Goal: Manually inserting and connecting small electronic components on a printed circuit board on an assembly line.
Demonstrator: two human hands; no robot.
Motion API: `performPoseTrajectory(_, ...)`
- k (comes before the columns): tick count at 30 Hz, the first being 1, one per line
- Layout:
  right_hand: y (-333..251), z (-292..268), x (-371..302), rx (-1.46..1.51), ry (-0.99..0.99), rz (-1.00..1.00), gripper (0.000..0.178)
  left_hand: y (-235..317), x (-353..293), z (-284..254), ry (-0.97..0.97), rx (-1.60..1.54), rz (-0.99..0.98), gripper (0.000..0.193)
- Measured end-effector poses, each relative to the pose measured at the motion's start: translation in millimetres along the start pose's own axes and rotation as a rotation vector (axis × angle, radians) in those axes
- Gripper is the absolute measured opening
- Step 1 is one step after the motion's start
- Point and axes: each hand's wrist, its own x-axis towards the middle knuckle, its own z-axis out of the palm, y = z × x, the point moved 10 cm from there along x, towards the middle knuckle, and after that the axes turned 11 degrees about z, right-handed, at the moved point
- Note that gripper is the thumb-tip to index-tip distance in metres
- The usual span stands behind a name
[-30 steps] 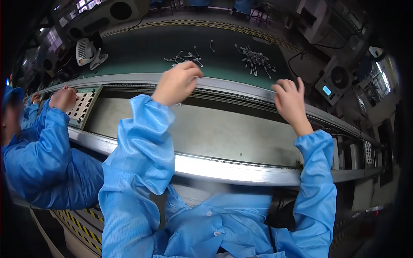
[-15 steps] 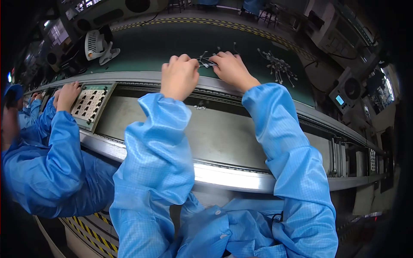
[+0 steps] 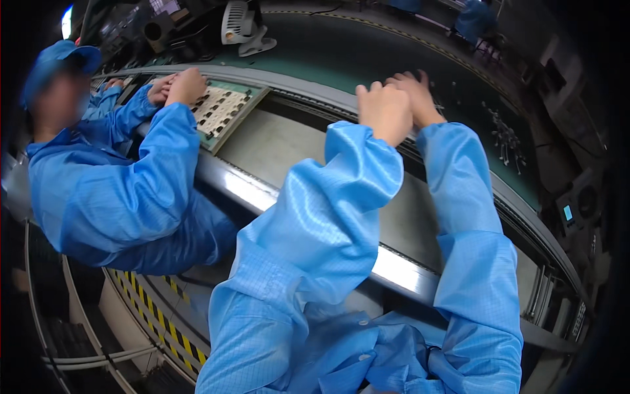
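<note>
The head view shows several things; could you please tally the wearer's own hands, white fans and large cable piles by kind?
Hands, left hand and right hand: 2
White fan: 1
Large cable pile: 1
Total: 4

Loose cables [image 3: 506, 138] with pale ends
Thin and small, they lie in a tangled heap, ends splayed, on the green worktop [image 3: 328, 52] near its right end.
</note>
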Motion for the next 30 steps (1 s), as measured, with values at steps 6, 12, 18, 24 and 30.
performPoseTrajectory(6, 14.1, -17.6, 8.0, 0.068, 0.006, 0.028, 0.023, -16.8, -2.7, -8.9, 0.056, 0.049, -0.053, 0.015)
performPoseTrajectory(12, 88.1, -50.6, 27.3, 0.705, 0.130, 0.341, 0.027, -60.8, -4.6, 12.3, -0.082, 0.055, -0.234, 0.020)
performPoseTrajectory(18, 107.7, -105.3, -22.3, 0.606, 0.160, 0.199, 0.023, -45.1, 11.8, 43.7, 0.100, 0.019, 0.017, 0.023)
performPoseTrajectory(24, 114.7, -183.8, -134.6, 0.705, -0.001, 0.327, 0.016, -36.1, 52.4, 74.8, -0.022, 0.188, 0.071, 0.027)
performPoseTrajectory(30, 148.7, -215.3, -236.5, 0.775, 0.141, 0.529, 0.013, -50.4, 63.7, 92.4, -0.114, 0.297, 0.149, 0.017)
